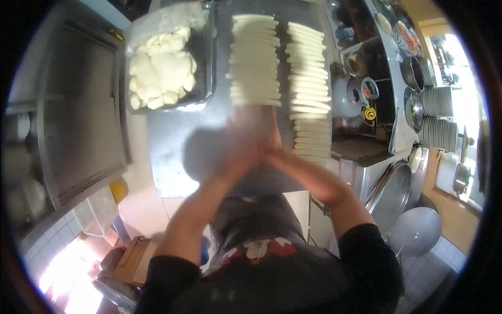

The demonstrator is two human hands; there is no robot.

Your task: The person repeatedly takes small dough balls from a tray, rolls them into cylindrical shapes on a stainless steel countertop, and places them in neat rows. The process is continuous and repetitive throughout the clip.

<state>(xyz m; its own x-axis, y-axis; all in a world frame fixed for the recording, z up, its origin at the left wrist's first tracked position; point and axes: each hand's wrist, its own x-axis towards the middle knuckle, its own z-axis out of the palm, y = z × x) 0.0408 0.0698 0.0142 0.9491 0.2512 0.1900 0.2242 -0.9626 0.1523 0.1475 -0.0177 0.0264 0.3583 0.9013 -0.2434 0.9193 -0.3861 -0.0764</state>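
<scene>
Blurred by motion, my left hand (243,135) and my right hand (270,131) are close together over the metal worktop (168,137), just below a column of dough strips (255,59). Whether dough lies under or between them cannot be seen. To their right runs a second column of dough strips (309,86), laid side by side. A clear plastic tub (210,70) at the upper left holds a heap of pale dough pieces (162,70), with a plastic sheet (168,17) over its far part.
Right of the worktop are a gas cylinder (347,96), stacked plates (435,102), a metal bowl (413,110) with greens and a large round metal lid (415,231). A metal-topped unit (82,98) stands at the left. A wooden box (131,259) is at the lower left.
</scene>
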